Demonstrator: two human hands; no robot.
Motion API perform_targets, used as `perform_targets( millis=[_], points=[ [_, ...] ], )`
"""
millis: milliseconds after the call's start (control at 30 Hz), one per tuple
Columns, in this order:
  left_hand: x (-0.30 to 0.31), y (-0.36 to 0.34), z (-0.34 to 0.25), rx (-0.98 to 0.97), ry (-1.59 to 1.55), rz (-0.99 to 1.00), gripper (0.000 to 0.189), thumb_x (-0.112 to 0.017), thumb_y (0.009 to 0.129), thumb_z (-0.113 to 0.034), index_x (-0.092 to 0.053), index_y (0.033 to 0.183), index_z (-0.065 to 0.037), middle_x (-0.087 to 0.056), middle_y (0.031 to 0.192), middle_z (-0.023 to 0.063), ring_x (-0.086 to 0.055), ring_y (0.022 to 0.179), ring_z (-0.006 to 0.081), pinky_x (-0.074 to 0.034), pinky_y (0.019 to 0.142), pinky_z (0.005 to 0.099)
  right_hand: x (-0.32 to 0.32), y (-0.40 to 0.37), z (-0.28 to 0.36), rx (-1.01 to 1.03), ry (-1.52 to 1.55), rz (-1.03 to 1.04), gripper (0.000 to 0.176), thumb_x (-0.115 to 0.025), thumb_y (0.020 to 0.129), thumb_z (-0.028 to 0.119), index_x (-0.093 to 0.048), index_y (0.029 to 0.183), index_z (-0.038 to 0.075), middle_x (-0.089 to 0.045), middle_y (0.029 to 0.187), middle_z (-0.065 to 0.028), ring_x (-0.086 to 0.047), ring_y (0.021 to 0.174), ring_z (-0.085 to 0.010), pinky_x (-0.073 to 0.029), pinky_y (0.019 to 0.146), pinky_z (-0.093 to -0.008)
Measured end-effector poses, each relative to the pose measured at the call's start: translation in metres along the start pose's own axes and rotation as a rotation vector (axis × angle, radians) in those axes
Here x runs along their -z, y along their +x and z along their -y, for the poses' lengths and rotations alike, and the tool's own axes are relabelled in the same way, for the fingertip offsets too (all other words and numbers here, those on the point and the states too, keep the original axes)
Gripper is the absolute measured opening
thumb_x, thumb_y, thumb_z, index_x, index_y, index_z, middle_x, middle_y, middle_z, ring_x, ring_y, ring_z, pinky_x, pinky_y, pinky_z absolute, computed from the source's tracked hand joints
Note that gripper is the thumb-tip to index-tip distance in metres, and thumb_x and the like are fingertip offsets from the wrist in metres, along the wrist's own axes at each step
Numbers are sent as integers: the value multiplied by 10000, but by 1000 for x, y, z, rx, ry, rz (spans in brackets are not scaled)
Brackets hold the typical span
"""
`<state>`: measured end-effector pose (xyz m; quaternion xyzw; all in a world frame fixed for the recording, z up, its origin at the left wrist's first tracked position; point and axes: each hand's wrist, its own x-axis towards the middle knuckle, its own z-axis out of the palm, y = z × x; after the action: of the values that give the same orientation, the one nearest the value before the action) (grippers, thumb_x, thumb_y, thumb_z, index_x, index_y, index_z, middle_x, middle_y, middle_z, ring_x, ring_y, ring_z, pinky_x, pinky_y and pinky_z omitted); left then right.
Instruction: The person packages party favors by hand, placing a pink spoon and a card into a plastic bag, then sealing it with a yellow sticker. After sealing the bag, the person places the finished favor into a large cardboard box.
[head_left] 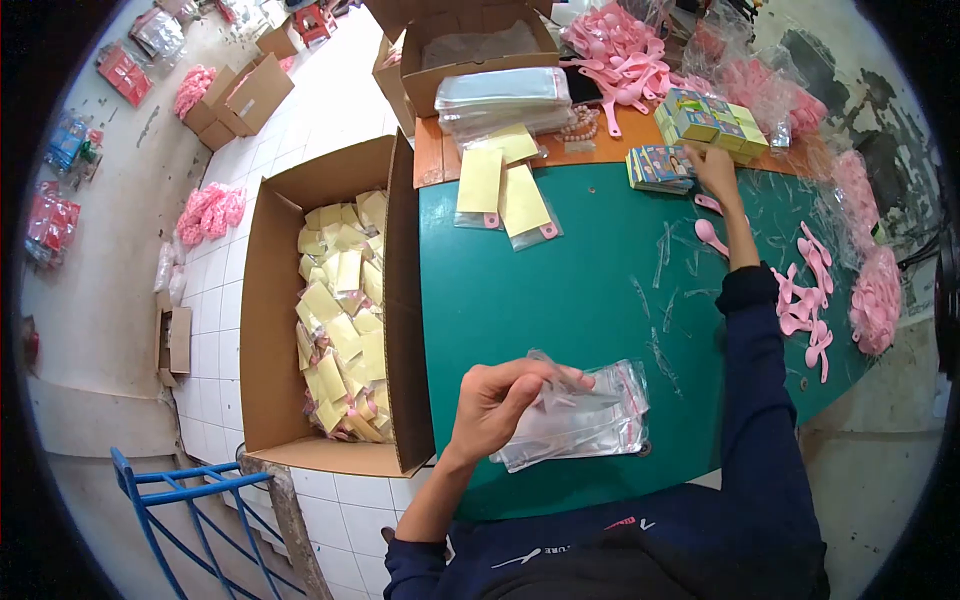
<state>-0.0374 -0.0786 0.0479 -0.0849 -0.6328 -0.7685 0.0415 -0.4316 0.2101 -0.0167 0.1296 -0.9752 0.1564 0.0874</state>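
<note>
My left hand (pixel 497 405) is closed in a pinch on a clear plastic bag (pixel 560 395). It is held just above a pile of flat clear bags (pixel 590 435) at the front of the green table. My right hand (pixel 714 172) reaches to the far side, its bent fingertips at the edge of a stack of printed cards (pixel 658 170); the exact grip is small and partly hidden. Close to that wrist lies a pink spoon (pixel 711 236). More pink spoons (pixel 800 300) are scattered to the right of my forearm.
Left of the green table (pixel 560 290), an open carton (pixel 262 320) holds many packed bags with yellow cards. Packed bags (pixel 500 190), a stack of clear sleeves (pixel 505 95), card bundles (pixel 705 120) and heaped pink spoons (pixel 620 45) are at the back. A blue metal frame (pixel 190 495) stands lower left.
</note>
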Motion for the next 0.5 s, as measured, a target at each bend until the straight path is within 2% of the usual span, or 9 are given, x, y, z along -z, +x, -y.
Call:
perform_targets(
  millis=[33, 133, 167, 267, 367, 433, 500],
  points=[
    [4, -1, -3, 18, 50, 41, 432, -427, 974, -307, -630, 950, 74, -678, 859, 192, -672, 834, 263, -543, 725, 342, -16, 12, -17, -61, -109, 139, 425, -528, 882, 387, -658, 931, -15, -637, 954, -237, -617, 845, -377, -481, 728, -433],
    [-1, -1, -8, 102, -75, -72, 432, -415, 978, -309, -611, 990, 76, -675, 883, 189, -671, 843, 250, -548, 727, 333, 6, -20, 38, -232, -55, -1, 484, -494, 879, 427, -667, 894, -25, -644, 844, -249, -626, 795, -400, -482, 736, -450],
    [-1, 0, -5, 129, -88, -99, 422, -405, 983, -304, -593, 1036, 71, -670, 922, 179, -668, 851, 226, -549, 727, 316, 0, -26, 37, -81, -241, -218, 406, -542, 871, 359, -660, 907, -27, -649, 859, -231, -628, 809, -399, -490, 743, -442],
    [0, 5, -4, 207, -145, -116, 327, -409, 988, -192, -598, 1078, 59, -667, 967, 160, -655, 872, 185, -539, 737, 256, -15, -22, 20, 100, -135, -463, 296, -596, 851, 240, -641, 942, -37, -639, 893, -221, -625, 797, -397, -490, 725, -449],
    [3, 8, 1, 300, -143, -147, 322, -410, 988, -192, -603, 1079, 50, -668, 957, 155, -651, 894, 182, -535, 741, 247, 22, -48, 58, 37, 380, -304, 173, -612, 840, 123, -628, 918, -31, -630, 825, -109, -607, 672, -181, -487, 560, -332],
    [4, 13, 5, 327, -105, -130, 342, -405, 990, -222, -599, 1068, 49, -667, 954, 159, -656, 891, 197, -537, 762, 284, 64, -93, 114, 114, 927, 32, 170, -607, 857, 140, -613, 951, -2, -610, 808, -34, -566, 669, -81, -459, 508, -244],
    [4, 16, 8, 360, -79, -116, 349, -407, 990, -234, -601, 1057, 48, -667, 940, 154, -656, 873, 191, -535, 759, 294, 101, -145, 159, 144, 1093, 250, 69, -592, 865, 80, -611, 907, 29, -621, 882, -18, -575, 701, -77, -466, 521, -223]
  ],
)
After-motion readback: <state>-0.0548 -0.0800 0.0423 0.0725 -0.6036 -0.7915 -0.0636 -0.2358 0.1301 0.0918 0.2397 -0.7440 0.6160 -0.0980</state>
